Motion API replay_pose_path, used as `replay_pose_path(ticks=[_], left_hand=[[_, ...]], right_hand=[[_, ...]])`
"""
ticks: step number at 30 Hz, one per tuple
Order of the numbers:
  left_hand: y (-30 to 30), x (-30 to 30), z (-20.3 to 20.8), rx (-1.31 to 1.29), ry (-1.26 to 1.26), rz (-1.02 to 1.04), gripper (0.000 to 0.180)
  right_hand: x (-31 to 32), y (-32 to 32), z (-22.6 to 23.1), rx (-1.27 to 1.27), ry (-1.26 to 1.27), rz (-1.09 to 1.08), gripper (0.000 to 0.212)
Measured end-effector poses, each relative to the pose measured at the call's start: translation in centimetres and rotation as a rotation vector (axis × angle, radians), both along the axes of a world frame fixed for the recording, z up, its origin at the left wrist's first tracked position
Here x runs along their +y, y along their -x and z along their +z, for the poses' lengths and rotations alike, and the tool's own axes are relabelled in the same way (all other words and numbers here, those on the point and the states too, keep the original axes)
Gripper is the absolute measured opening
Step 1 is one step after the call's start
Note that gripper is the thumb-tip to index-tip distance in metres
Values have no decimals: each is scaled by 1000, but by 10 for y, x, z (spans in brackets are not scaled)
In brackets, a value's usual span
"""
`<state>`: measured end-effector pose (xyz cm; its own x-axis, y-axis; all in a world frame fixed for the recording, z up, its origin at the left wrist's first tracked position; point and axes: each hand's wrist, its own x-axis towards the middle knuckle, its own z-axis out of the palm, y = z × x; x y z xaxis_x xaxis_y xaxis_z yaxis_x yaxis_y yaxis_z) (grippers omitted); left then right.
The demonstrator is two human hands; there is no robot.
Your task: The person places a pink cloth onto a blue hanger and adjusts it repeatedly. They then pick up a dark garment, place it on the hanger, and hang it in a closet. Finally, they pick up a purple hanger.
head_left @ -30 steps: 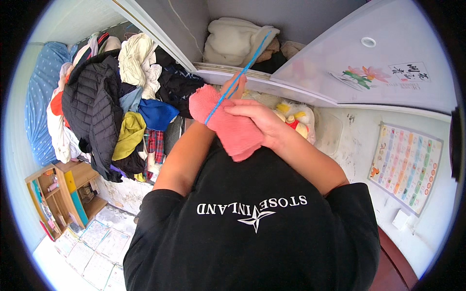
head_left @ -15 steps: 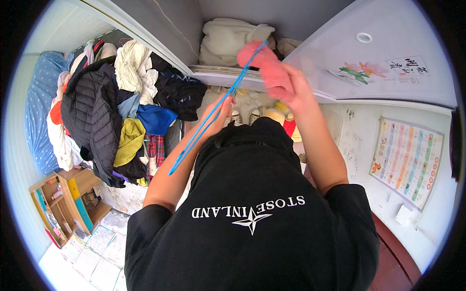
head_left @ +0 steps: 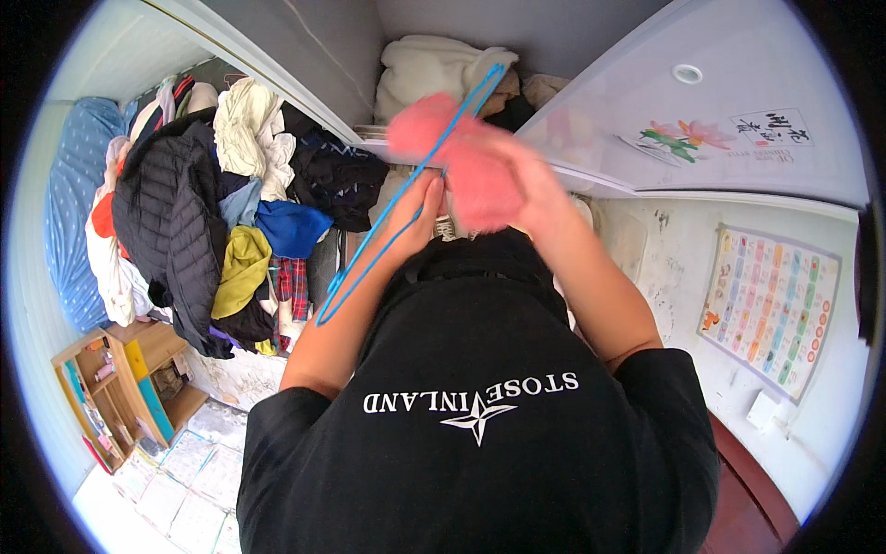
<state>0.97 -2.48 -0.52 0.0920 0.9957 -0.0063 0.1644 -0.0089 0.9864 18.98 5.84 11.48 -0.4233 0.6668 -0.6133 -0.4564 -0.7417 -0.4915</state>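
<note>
My left hand [head_left: 420, 217] is closed around a thin blue clothes hanger [head_left: 408, 185], which slants from upper right down to lower left over my forearm. In my right hand [head_left: 537, 185], slightly blurred by motion, is a soft pink fuzzy cloth item [head_left: 482, 185]; its exact kind I cannot tell. The pink item passes behind one bar of the hanger, and its far end sticks out to the left of that bar. Both hands are close together in front of my waist, before an open wardrobe [head_left: 337, 65].
Inside the wardrobe lies a white fluffy blanket [head_left: 429, 74]. A white door panel [head_left: 609, 120] with a flower print stands at the right. To the left is a heap of clothes with a black puffer jacket [head_left: 175, 222]; below it stands a wooden shelf unit [head_left: 152, 346]. A poster [head_left: 771, 309] hangs at right.
My right hand has moved left and down with the pink item, bringing it nearer my left hand and across the hanger. The hanger has shifted slightly.
</note>
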Motion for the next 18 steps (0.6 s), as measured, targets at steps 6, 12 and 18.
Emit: replay_pose_path(ticks=[6,12,18], left_hand=[[21,-25,20,54,186,-148,32],[14,11,-45,174,127,-102,28],[-6,26,-105,77,140,-220,16]], right_hand=[[51,-71,-63,211,-48,-50,31],[-8,-17,-32,789,88,420,25],[-59,14,-5,264,51,318,33]])
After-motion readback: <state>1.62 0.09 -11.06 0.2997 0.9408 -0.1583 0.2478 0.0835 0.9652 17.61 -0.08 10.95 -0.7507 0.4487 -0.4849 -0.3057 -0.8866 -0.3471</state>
